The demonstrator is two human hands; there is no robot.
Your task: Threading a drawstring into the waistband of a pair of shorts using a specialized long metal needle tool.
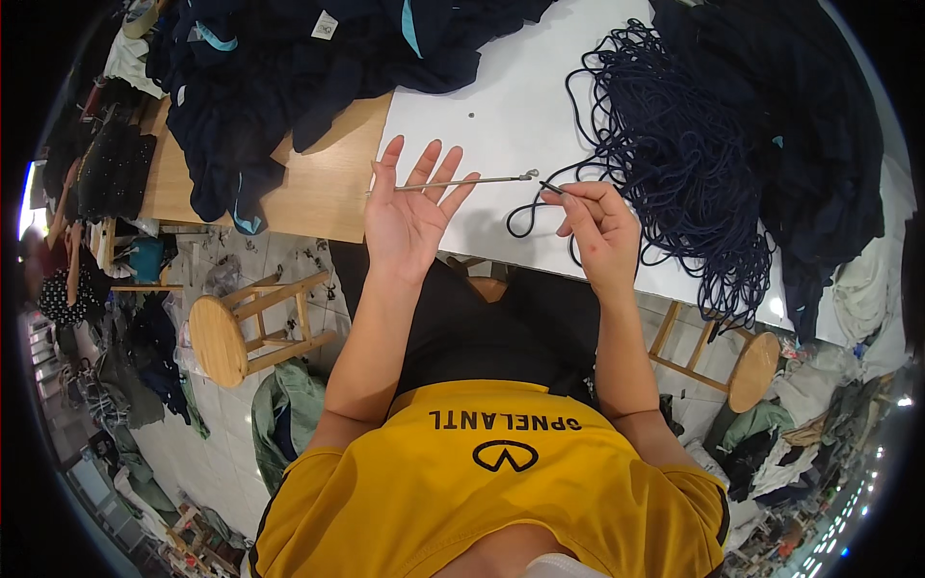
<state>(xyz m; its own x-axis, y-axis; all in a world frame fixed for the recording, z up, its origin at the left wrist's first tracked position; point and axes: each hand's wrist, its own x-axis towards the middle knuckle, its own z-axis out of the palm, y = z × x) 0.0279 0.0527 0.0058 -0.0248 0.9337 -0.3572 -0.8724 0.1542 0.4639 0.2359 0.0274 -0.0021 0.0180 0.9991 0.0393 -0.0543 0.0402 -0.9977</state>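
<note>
My left hand (412, 217) is palm up over the table's near edge, with its fingers apart. A thin metal rod (458, 182) lies across those fingers, caught at the thumb side. Its small looped or hooked tip (531, 174) points right. My right hand (599, 231) pinches the end of a dark navy cord (551, 187) between thumb and fingers, just short of the rod's tip and apart from it. From there the cord loops over the white tabletop (501, 125). A large tangled heap of navy cord (665, 135) lies right of my right hand.
Dark navy garments (318, 67) with light blue strips cover the far left of the table, over a wooden section (328, 183). More dark cloth (800, 116) lies at the right. Wooden stools (220, 339) stand below on both sides, with cloth piles (289, 405) on the floor.
</note>
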